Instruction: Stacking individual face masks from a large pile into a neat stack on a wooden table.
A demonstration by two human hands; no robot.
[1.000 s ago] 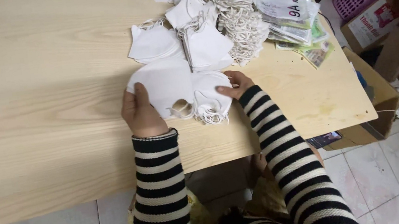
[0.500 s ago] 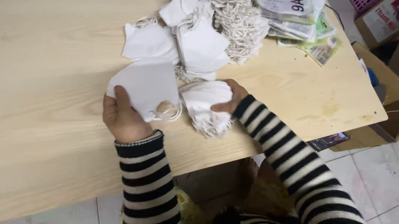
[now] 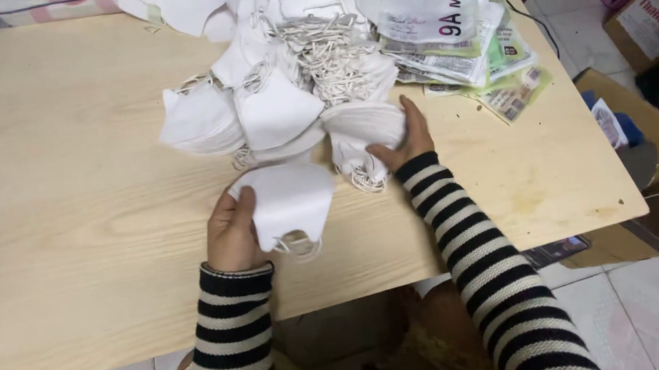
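Left hand [image 3: 230,234] gripping a white mask [image 3: 288,201] by its left edge, right hand [image 3: 404,139] pressed flat on a mask stack [image 3: 361,134] (just beside), pale tabletop [image 3: 53,213]

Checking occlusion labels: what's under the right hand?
The right hand rests on a small stack of folded white masks, their ear loops hanging out below. Whatever lies beneath the stack, and how many masks it holds, is covered.
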